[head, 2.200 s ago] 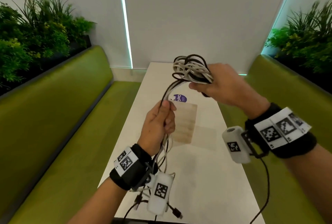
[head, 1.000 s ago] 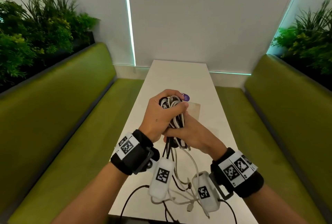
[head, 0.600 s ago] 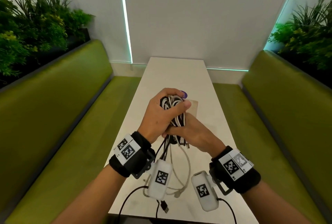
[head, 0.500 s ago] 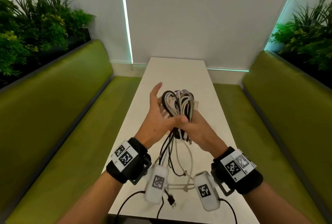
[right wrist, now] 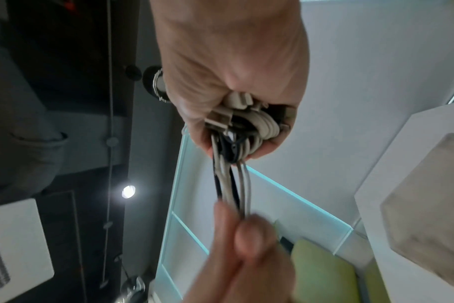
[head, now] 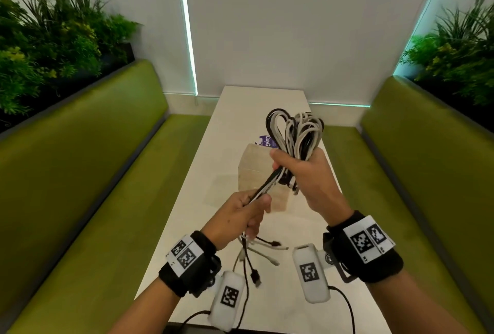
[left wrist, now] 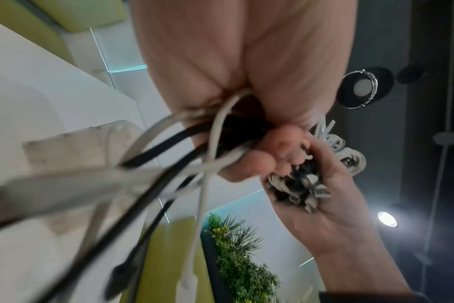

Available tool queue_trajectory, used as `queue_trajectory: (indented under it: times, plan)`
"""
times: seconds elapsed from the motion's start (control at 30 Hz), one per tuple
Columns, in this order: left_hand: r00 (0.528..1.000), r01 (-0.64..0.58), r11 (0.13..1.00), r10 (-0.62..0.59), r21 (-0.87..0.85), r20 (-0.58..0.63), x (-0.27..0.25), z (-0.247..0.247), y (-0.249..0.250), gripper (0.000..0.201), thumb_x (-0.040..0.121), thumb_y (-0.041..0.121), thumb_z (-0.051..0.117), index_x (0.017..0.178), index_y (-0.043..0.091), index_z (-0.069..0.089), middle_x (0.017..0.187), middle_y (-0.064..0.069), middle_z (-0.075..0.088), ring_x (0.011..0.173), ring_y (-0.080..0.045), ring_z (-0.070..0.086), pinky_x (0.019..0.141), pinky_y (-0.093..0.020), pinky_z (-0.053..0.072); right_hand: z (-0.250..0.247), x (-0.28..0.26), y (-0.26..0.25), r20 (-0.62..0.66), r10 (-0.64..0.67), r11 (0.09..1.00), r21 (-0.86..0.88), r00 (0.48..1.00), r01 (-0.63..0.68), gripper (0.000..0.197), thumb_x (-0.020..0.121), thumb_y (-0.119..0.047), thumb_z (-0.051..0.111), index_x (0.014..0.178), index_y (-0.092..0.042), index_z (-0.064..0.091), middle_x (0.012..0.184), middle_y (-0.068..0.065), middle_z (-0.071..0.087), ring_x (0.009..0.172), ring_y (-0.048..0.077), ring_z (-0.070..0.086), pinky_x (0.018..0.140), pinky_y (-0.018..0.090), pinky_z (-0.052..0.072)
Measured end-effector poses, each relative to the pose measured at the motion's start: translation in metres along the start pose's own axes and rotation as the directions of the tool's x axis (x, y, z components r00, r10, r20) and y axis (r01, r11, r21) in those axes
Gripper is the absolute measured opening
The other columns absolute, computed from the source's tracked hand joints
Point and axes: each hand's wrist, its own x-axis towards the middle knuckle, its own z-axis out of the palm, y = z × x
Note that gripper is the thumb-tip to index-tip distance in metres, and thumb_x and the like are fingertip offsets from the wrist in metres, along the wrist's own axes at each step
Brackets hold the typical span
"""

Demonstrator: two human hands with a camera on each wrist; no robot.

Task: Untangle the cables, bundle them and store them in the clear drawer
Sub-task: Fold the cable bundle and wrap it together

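A bundle of looped black and white cables stands up out of my right hand, which grips it around the middle above the table. The same coil shows inside the right fist in the right wrist view. My left hand is lower and nearer, gripping the strands that run taut from the bundle. Loose ends with plugs hang below the left hand. In the left wrist view the strands pass through the fist. The clear drawer stands on the table behind the hands.
The white table runs away between two green benches. A purple label sits behind the drawer. Plants line both sides behind the benches. Wrist camera leads trail off the near table edge.
The hands were clasped together around the coil. Now the right hand has lifted the bundle up and to the right, and the left hand has slid down along the trailing strands.
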Motion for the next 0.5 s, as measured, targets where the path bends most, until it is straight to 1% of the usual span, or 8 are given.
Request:
queue_trajectory:
  times: [0.07, 0.13, 0.17, 0.27, 0.33, 0.37, 0.43, 0.5]
  plan:
    - [0.999, -0.020, 0.999, 0.021, -0.039, 0.029, -0.001, -0.010, -0.001, 0.034, 0.092, 0.043, 0.053, 0.068, 0.019, 0.055, 0.051, 0.005, 0.031, 0.041, -0.010, 0.030, 0.047, -0.024, 0.037, -0.008, 0.004, -0.005, 0.002, -0.024, 1.000, -0.005, 1.000, 0.024, 0.013, 0.084, -0.009, 0.068, 0.076, -0.001, 0.064, 0.063, 0.011, 0.061, 0.053, 0.016, 0.056, 0.046, 0.024, 0.046]
    - [0.997, -0.043, 0.997, 0.048, -0.070, 0.060, -0.001, -0.019, 0.002, 0.038, 0.089, 0.052, 0.054, 0.066, 0.022, 0.056, 0.053, 0.006, 0.028, 0.043, -0.009, 0.026, 0.047, -0.022, 0.035, -0.020, 0.008, -0.011, 0.024, -0.061, 0.997, -0.049, 0.998, 0.062, 0.012, 0.084, -0.011, 0.069, 0.073, -0.007, 0.066, 0.063, 0.011, 0.063, 0.052, 0.015, 0.056, 0.045, 0.024, 0.042]
    - [0.997, -0.034, 0.995, 0.040, -0.095, 0.068, -0.001, -0.023, 0.003, 0.040, 0.089, 0.056, 0.052, 0.068, 0.022, 0.057, 0.053, 0.008, 0.027, 0.044, -0.008, 0.025, 0.047, -0.021, 0.033, -0.026, 0.010, -0.014, 0.051, -0.078, 0.993, -0.083, 0.996, 0.082, 0.013, 0.083, -0.013, 0.069, 0.071, -0.011, 0.066, 0.064, 0.010, 0.064, 0.054, 0.018, 0.056, 0.047, 0.027, 0.042]
    - [0.996, 0.056, 0.979, -0.042, -0.198, 0.075, 0.001, -0.027, 0.011, 0.046, 0.088, 0.055, 0.041, 0.072, 0.015, 0.057, 0.053, 0.009, 0.025, 0.044, -0.006, 0.022, 0.044, -0.018, 0.027, -0.040, 0.013, -0.021, 0.193, -0.103, 0.944, -0.292, 0.976, 0.157, 0.012, 0.082, -0.022, 0.072, 0.074, -0.015, 0.066, 0.069, 0.009, 0.068, 0.063, 0.037, 0.059, 0.057, 0.047, 0.049]
    - [0.997, 0.059, 0.977, -0.048, -0.204, 0.060, 0.001, -0.026, 0.015, 0.043, 0.090, 0.050, 0.041, 0.070, 0.015, 0.057, 0.053, 0.007, 0.022, 0.044, -0.007, 0.020, 0.043, -0.018, 0.025, -0.043, 0.013, -0.028, 0.327, -0.041, 0.877, -0.442, 0.944, 0.191, 0.013, 0.080, -0.026, 0.074, 0.079, -0.018, 0.065, 0.071, 0.007, 0.068, 0.064, 0.034, 0.061, 0.061, 0.052, 0.052]
    - [0.998, 0.046, 0.982, -0.038, -0.183, 0.045, 0.001, -0.025, 0.015, 0.042, 0.091, 0.047, 0.042, 0.069, 0.015, 0.057, 0.054, 0.007, 0.021, 0.045, -0.009, 0.019, 0.043, -0.018, 0.026, -0.044, 0.013, -0.030, 0.386, 0.023, 0.835, -0.515, 0.922, 0.195, 0.013, 0.079, -0.028, 0.075, 0.079, -0.020, 0.064, 0.069, 0.006, 0.067, 0.058, 0.027, 0.059, 0.056, 0.049, 0.052]
    - [0.999, 0.020, 0.991, -0.017, -0.132, 0.027, 0.001, -0.021, 0.017, 0.039, 0.093, 0.041, 0.042, 0.069, 0.015, 0.058, 0.054, 0.006, 0.021, 0.046, -0.010, 0.019, 0.043, -0.018, 0.027, -0.041, 0.011, -0.034, 0.482, 0.168, 0.735, -0.643, 0.860, 0.217, 0.016, 0.076, -0.029, 0.077, 0.071, -0.027, 0.062, 0.058, -0.003, 0.062, 0.048, 0.011, 0.052, 0.047, 0.035, 0.048]
    - [1.000, 0.004, 0.993, -0.003, -0.116, 0.011, 0.001, -0.016, 0.021, 0.038, 0.094, 0.036, 0.042, 0.068, 0.015, 0.059, 0.053, 0.009, 0.024, 0.045, -0.009, 0.019, 0.044, -0.018, 0.027, -0.034, 0.006, -0.035, 0.546, 0.288, 0.725, -0.661, 0.787, 0.194, 0.018, 0.071, -0.026, 0.081, 0.070, -0.026, 0.063, 0.055, -0.009, 0.061, 0.047, 0.006, 0.050, 0.047, 0.023, 0.045]
